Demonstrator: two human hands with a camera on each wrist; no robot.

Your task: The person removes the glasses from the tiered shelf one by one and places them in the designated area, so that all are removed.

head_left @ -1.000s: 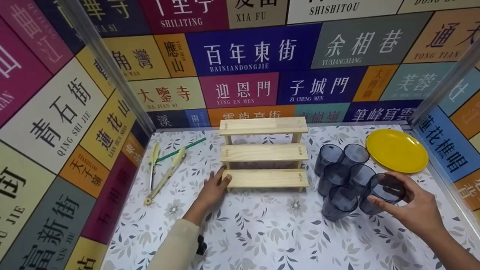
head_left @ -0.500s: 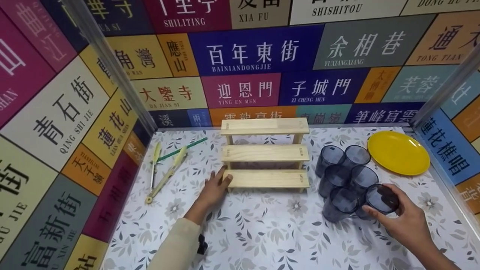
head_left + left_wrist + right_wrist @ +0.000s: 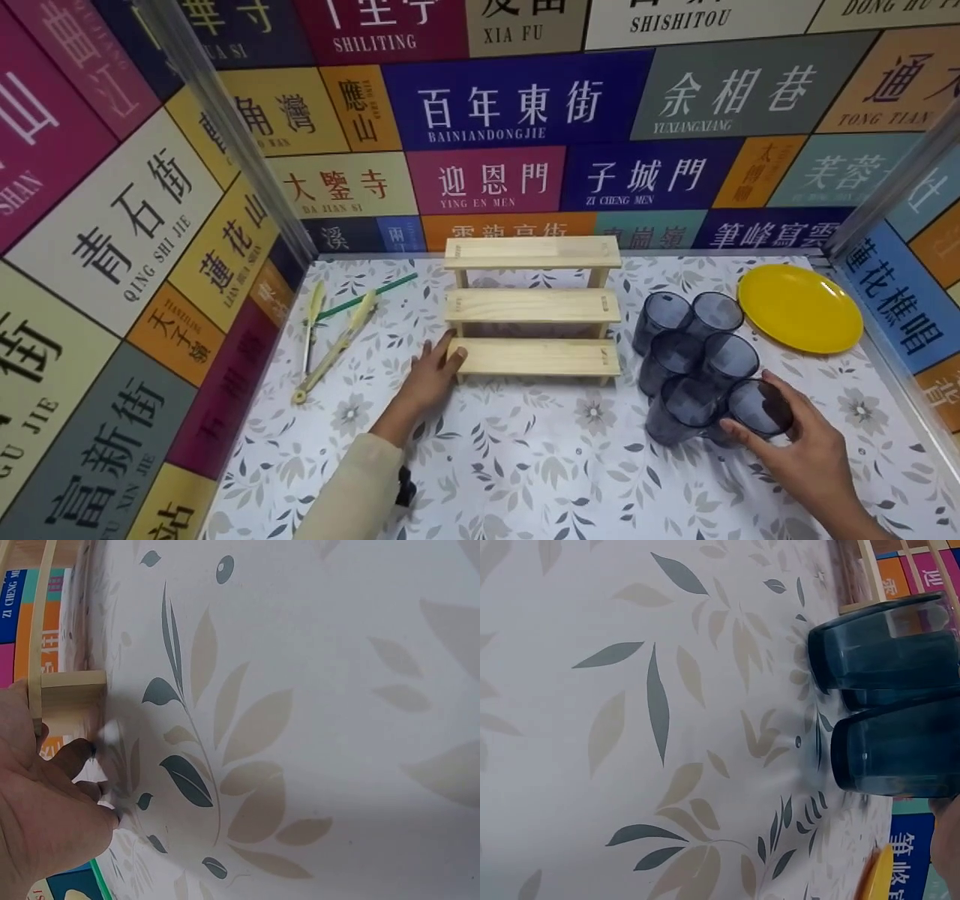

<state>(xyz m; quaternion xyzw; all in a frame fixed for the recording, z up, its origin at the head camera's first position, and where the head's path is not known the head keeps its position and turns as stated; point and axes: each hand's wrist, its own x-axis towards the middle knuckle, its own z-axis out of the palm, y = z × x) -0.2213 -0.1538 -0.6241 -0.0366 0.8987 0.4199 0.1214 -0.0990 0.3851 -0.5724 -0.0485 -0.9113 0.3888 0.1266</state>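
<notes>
In the head view, my left hand (image 3: 430,379) holds the left end of the lowest board of a three-tier wooden display stand (image 3: 534,356). The left wrist view shows fingers (image 3: 73,757) below the board's edge near the table. My right hand (image 3: 810,442) grips a blue-grey tumbler (image 3: 757,405), thumb on its near left side and fingers round the right. That cup stands at the front right of a tight group of matching tumblers (image 3: 671,356). In the right wrist view, the gripped tumbler (image 3: 900,746) is close beside another tumbler (image 3: 885,649); little of the hand shows there.
A yellow plate (image 3: 801,307) lies behind the cups at the right. Tongs (image 3: 337,349) and a green stick (image 3: 375,296) lie left of the stand. Walls with printed signs (image 3: 517,97) enclose the flower-patterned table (image 3: 540,465) at the back and sides.
My right hand has moved left and down with the tumbler, bringing it against the front of the cup group. The left hand has stayed at the stand.
</notes>
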